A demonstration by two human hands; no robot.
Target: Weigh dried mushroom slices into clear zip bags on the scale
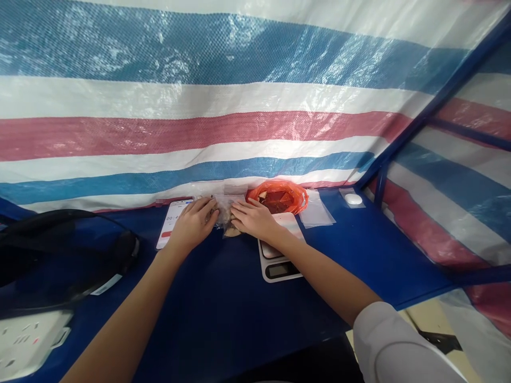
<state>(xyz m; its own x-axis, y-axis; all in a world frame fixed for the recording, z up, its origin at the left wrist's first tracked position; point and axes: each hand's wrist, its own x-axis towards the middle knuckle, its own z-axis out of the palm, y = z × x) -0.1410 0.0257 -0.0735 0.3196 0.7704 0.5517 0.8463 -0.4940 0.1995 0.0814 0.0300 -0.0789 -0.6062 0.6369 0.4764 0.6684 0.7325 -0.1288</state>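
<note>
At the back of the blue table, my left hand (195, 219) has its fingers bent round the edge of a clear plastic bag (224, 206), overlapping the right side of a phone. My right hand (253, 218) reaches in from the other side, fingers closed over the same bag area; the fingertips are partly hidden. Pale brown pieces (232, 232) show inside clear plastic just below the right fingers. An open red plastic bag (297, 201) with reddish-brown contents lies behind the right hand. Under the right wrist is a white kitchen scale (265, 268) with a grey display.
The phone (166, 226) shows a running timer display. Flat clear bags (317, 210) lie right of the red bag, and a small packet with a white round item (353, 199) sits farther right. Headphones (128, 247) and a power strip (30, 340) are left. Striped sheeting (199, 127) walls the back.
</note>
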